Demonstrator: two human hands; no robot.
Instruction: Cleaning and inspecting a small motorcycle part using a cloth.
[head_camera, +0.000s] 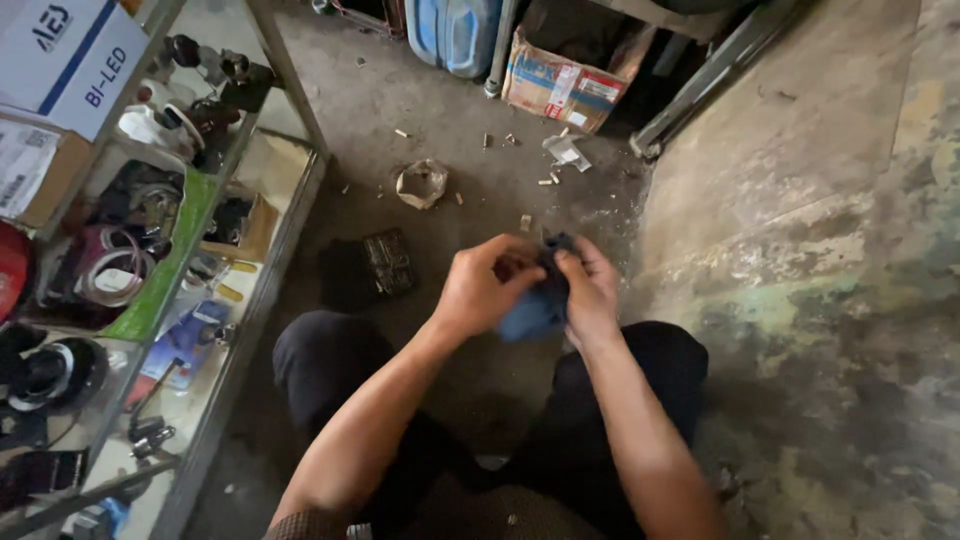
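Both of our hands close on one small dark object wrapped in a soft blue cloth (528, 312), held in the air above our knees, near the middle of the scene. Our left hand (485, 290) pinches it from the left with fingers curled shut; our right hand (590, 290) clamps the cloth and the dark part from the right, likely so each hand can steady or twist it against the other. What the dark part is we cannot tell.

Beyond the hands, on the dusty concrete floor (480, 180), lie a small black ribbed block (388, 262) and a crumpled paper scrap (421, 184). Farther off stands an open brown cardboard box (565, 85), its contents hidden. At left, a glass-and-metal display shelf (230, 340) holds lamps, cables and small packets.
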